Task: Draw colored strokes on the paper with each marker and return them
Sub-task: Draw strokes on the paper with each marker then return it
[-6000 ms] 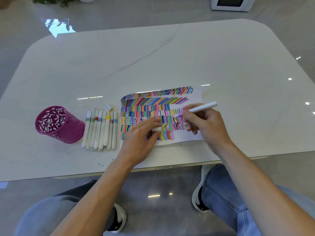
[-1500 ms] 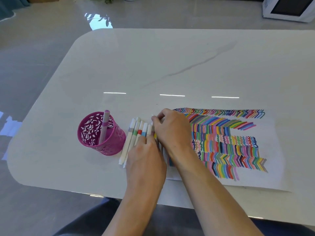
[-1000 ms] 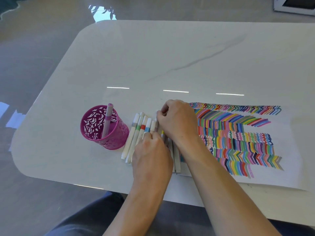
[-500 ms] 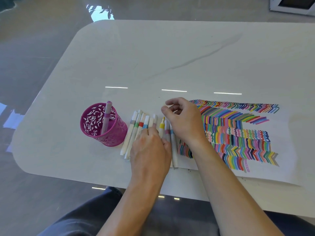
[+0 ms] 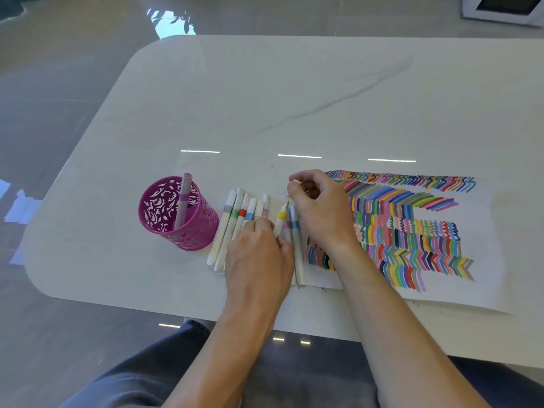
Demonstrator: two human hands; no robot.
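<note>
Gripping yellow marker [image 5: 281,217]: left fingers [image 5: 262,228] | cap [image 5: 295,181] just above: right fingers [image 5: 294,192]

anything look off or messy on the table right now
The yellow marker, gripped by the left hand, slants across the parallel row of markers, apparently uncapped; the right hand pinches a small pale cap. Small dark specks dot the table by the paper's near edge.

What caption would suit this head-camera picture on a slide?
Left hand holds a yellow marker, right hand pinches a pale cap, beside the stroke-filled paper.
</note>
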